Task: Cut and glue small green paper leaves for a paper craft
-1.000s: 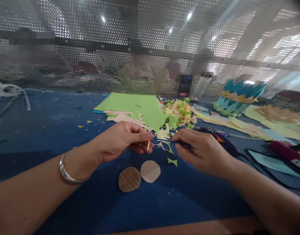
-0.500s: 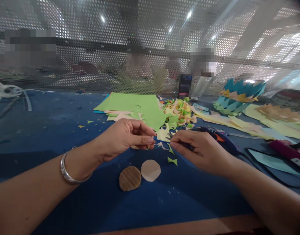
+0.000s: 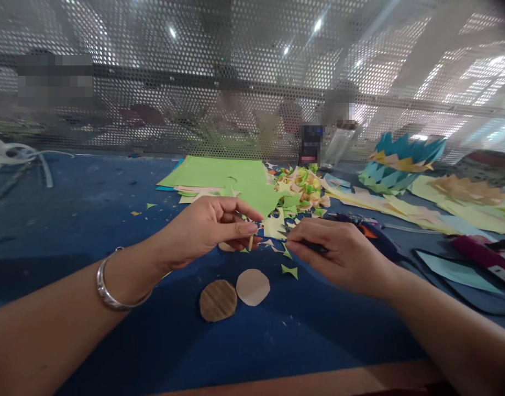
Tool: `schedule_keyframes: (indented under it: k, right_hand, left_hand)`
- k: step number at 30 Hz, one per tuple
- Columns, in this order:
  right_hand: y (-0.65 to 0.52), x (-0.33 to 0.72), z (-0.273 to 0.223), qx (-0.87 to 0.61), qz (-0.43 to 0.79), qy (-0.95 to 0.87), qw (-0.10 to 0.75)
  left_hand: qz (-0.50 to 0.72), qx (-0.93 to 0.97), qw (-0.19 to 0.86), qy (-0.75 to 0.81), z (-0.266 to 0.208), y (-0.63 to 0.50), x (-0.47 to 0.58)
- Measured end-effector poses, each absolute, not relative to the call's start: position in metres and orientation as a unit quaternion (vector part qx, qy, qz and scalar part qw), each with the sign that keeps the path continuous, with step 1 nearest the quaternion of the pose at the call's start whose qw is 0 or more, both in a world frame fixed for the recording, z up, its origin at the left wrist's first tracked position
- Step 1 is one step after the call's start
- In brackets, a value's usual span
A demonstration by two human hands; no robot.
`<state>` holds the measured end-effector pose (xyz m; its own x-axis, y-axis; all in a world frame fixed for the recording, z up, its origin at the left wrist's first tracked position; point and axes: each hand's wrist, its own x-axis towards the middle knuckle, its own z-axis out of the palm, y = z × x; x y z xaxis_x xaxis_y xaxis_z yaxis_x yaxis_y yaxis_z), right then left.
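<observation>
Between the thumb and fingers of my left hand (image 3: 219,228) a small narrow yellow piece, apparently paper (image 3: 251,242), sticks down. My right hand (image 3: 332,247) is closed around a dark tool with thin pointed metal ends (image 3: 283,231), mostly hidden by the fingers, so its kind is unclear. Those points face my left hand across a short gap. A pale yellow paper scrap (image 3: 272,225) lies behind the gap. Nearer to me, a brown corrugated cardboard disc (image 3: 218,301) and a pale paper disc (image 3: 253,287) rest side by side on the blue table (image 3: 153,346).
Green paper sheets (image 3: 223,170) are stacked behind my hands, beside a heap of paper scraps (image 3: 304,190). Right of them lie a blue glue gun (image 3: 379,236), a magenta tool (image 3: 481,256) and a zigzag paper crown (image 3: 403,165). Perforated metal (image 3: 153,77) backs the table.
My left fingers have opened slightly and shifted a little left. The small yellow piece now shows below the thumb. My right hand has barely moved.
</observation>
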<state>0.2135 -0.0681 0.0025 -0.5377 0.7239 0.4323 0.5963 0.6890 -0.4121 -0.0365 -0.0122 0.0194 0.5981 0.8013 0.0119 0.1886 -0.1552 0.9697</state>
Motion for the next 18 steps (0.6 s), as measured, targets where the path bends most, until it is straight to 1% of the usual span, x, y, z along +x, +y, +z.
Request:
schedule_keyframes:
  k: [7,12,18]
  right_hand:
    - [-0.0666,0.2156,-0.0011,-0.384,0.090,-0.876,0.278]
    - [-0.0640,0.2148,-0.0033,-0.390,0.090,-0.881,0.251]
    - [-0.0654,0.2137,-0.0029,-0.396,0.103,-0.879,0.247]
  left_hand:
    - [0.259,0.679,0.588,0.357,0.0147,-0.0100,-0.0370]
    - [0.263,0.650,0.602,0.382,0.0116,-0.0101,-0.0361]
    - [0.269,0.636,0.607,0.394,0.0093,-0.0104,-0.0345]
